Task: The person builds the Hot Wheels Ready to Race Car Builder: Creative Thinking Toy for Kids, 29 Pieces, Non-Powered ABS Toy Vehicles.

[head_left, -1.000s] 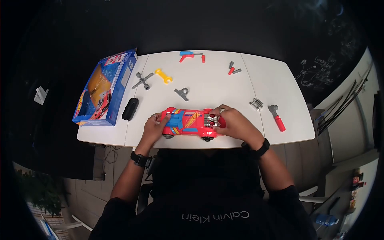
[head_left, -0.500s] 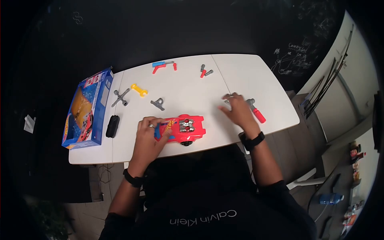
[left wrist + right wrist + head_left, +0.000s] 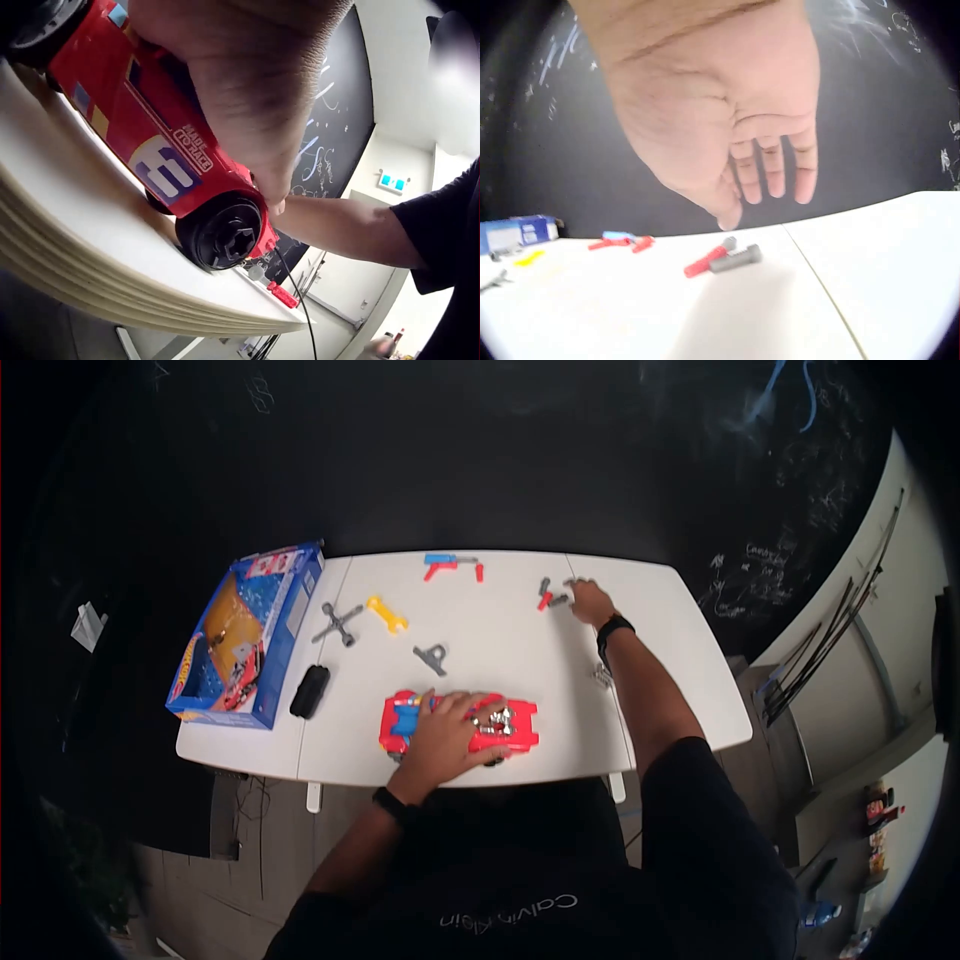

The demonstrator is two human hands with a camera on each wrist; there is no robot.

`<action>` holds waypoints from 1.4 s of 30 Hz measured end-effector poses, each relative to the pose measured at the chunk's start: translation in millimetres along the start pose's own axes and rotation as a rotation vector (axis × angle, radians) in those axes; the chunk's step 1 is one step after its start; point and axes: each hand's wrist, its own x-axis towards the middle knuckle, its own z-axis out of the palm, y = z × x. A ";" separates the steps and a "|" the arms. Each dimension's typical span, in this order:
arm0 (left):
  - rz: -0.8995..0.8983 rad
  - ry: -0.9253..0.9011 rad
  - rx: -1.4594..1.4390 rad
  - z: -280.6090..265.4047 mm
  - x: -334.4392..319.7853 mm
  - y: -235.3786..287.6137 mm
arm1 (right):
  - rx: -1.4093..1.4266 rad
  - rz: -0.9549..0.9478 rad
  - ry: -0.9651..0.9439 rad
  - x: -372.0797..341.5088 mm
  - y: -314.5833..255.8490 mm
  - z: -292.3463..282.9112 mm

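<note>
A red toy car (image 3: 523,726) with blue and chrome parts stands near the table's front edge. My left hand (image 3: 447,735) lies across its top and holds it, thumb along the near side. In the left wrist view the car's side (image 3: 161,161) and a black wheel (image 3: 225,232) show below the palm. My right hand (image 3: 592,602) reaches to the back right, its fingers loosely extended and nothing in them. Just below those fingers, in the right wrist view, lie a red toy bolt (image 3: 703,264) and a grey toy bolt (image 3: 736,259), with another grey end behind.
A blue toy box (image 3: 245,635) stands at the left with a black case (image 3: 310,691) beside it. Further in lie a grey cross wrench (image 3: 338,624), a yellow wrench (image 3: 387,615), a grey bracket (image 3: 432,658) and a blue-and-red toy drill (image 3: 441,565). A chrome piece (image 3: 602,675) sits by the right forearm.
My right hand has left the car's chrome engine, moved right, then forward to the loose bolts. My left hand has shifted from the car's rear onto its middle. The head view has swung.
</note>
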 end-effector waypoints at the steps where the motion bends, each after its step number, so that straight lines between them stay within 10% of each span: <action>1: 0.012 0.029 0.031 3.6 -1.9 -3.6 | 0.007 -0.055 -0.025 17.3 14.6 15.4; 10: 0.094 0.141 -0.089 4.7 -12.0 -18.0 | 0.005 -0.199 -0.068 8.9 30.0 15.8; 14: 0.104 0.160 -0.123 10.0 -17.5 -21.9 | 0.336 -0.152 -0.058 -48.4 -36.0 -79.2; 19: 0.130 0.242 -0.206 6.2 -17.3 -23.7 | 0.717 -0.551 -0.262 -141.1 -140.8 -143.2; 31: 0.116 0.260 -0.310 7.3 -18.3 -26.4 | 0.455 -0.779 -0.257 -180.3 -179.0 -93.7; 37: 0.129 0.260 -0.308 11.5 -19.0 -29.6 | -0.306 -0.562 -0.275 -193.0 -201.2 -105.6; 42: 0.119 0.259 -0.352 9.4 -19.1 -28.6 | 0.293 -0.752 0.058 -196.0 -185.3 -85.4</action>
